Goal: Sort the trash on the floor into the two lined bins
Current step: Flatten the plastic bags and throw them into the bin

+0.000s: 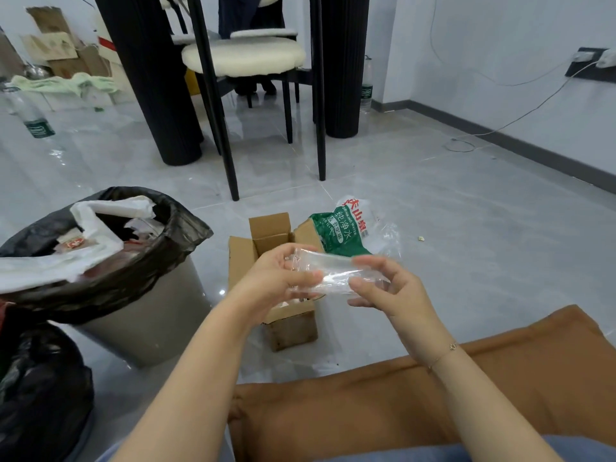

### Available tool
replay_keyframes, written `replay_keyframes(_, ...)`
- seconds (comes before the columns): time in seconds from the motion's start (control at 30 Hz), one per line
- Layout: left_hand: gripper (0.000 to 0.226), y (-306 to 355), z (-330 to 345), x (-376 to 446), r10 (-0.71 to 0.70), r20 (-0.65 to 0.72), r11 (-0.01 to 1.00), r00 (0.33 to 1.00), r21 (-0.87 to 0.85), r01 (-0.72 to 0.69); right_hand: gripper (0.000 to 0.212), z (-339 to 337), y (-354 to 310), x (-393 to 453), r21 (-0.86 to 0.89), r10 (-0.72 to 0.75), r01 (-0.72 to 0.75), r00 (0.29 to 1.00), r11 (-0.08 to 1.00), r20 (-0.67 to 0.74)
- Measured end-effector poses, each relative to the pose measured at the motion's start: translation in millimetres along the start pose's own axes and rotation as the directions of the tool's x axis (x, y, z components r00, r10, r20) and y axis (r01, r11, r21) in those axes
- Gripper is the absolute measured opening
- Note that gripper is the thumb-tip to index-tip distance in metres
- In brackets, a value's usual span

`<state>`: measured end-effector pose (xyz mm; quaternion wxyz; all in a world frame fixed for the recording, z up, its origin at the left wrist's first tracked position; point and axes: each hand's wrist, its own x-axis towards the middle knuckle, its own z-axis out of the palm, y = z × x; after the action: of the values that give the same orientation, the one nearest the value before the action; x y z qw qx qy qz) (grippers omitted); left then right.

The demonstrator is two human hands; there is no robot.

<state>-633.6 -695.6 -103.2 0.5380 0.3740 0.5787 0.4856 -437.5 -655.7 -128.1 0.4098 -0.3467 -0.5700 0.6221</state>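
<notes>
A clear plastic wrapper (333, 270) is stretched between both hands above an open cardboard box (286, 325) on the floor. My left hand (276, 275) grips its left end with curled fingers. My right hand (390, 288) pinches its right end. Behind the box lies a green and white water-bottle plastic wrap (336, 228). A grey bin with a black liner (156, 315), holding white bags and packaging, stands to the left. A second bin's black liner (40, 388) shows at the bottom left edge.
A brown cushion (500, 388) lies under my right forearm. Black table legs (153, 95) and a white-seated chair (243, 58) stand ahead. Plastic bottles (33, 118) and cardboard (56, 48) sit far left. A white cable (520, 118) runs along the right wall. A small crumb (421, 238) lies on the tiles.
</notes>
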Motion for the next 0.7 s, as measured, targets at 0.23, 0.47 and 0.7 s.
replay_keyframes(0.23, 0.032, 0.8, -8.7, 6.8, 0.113, -0.122, 0.987, 0.986, 0.131, -0.097, 0.037, 18.7, 7.1, 16.9, 0.023, 0.045, -0.041, 0.977, 0.999, -0.207)
replay_keyframes(0.47, 0.03, -38.9, -39.4, 53.5, 0.233, -0.126, 0.627, 0.964, 0.778, -0.05, 0.034, 14.6, -13.5, 72.6, -0.439, -0.097, 0.003, 0.977, 0.899, -0.191)
replay_keyframes(0.7, 0.043, -59.3, -33.6, 72.1, -0.071, 0.113, 0.164, 0.991, 0.981, -0.1, 0.039, 56.6, 1.0, 120.5, -0.499, -0.025, -0.038, 0.993, 0.866, -0.118)
